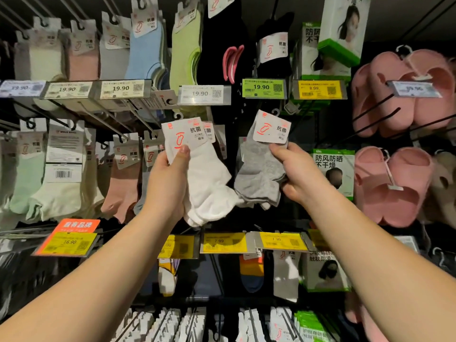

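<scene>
My left hand grips a pack of white ankle socks with a white card label, thumb pressed on the label. My right hand grips a pack of grey ankle socks by its right edge, thumb just under its white card label. Both packs are held up side by side in front of a dark shop display wall, a little apart from each other.
Pastel sock packs hang on metal hooks at left and above. Price tags run along the rails. Pink slippers hang at right, face-mask boxes at upper right. More socks hang below the yellow tags.
</scene>
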`<action>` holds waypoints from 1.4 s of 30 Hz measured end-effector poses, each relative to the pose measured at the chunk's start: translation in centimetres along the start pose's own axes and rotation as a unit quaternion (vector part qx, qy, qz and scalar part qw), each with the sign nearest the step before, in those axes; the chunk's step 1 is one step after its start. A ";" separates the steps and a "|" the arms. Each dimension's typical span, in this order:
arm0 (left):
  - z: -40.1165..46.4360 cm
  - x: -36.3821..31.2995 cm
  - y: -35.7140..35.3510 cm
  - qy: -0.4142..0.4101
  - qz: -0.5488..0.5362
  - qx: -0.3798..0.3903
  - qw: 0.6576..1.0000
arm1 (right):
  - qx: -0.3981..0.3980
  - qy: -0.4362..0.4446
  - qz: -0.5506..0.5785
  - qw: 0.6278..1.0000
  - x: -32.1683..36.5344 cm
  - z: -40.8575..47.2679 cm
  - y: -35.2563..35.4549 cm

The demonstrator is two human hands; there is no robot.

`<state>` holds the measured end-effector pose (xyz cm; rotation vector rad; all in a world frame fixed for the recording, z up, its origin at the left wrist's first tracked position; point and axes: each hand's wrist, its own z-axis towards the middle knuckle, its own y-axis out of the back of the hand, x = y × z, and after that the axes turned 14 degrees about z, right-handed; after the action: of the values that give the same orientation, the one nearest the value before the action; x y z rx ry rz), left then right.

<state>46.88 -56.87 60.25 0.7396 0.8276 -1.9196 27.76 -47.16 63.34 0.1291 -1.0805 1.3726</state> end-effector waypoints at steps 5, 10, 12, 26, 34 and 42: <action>-0.7 -1.0 0.3 -0.012 -0.040 -0.007 0.999 | 0.032 0.062 -0.144 0.987 1.1 1.5 0.6; -1.2 -1.5 0.0 -0.012 -0.052 -0.004 0.999 | 0.030 0.076 -0.203 0.976 1.0 3.0 0.0; -1.3 -1.4 -0.1 -0.009 -0.052 0.003 0.999 | 0.025 0.068 -0.211 0.975 0.8 3.6 0.1; -1.5 -1.3 0.0 0.001 -0.037 0.016 0.999 | -0.050 -0.076 -0.253 0.963 -3.2 8.9 1.6; -1.5 -1.5 1.4 0.003 -0.032 0.008 0.999 | -0.071 -0.117 -0.264 0.955 -3.8 9.3 2.2; -1.9 -1.7 1.4 0.000 -0.027 0.022 0.999 | -0.097 -0.061 -0.342 0.933 -2.8 7.8 3.4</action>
<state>49.17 -55.09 60.11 0.7489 0.8155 -1.9916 21.19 -53.30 63.99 0.4091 -1.1241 0.6337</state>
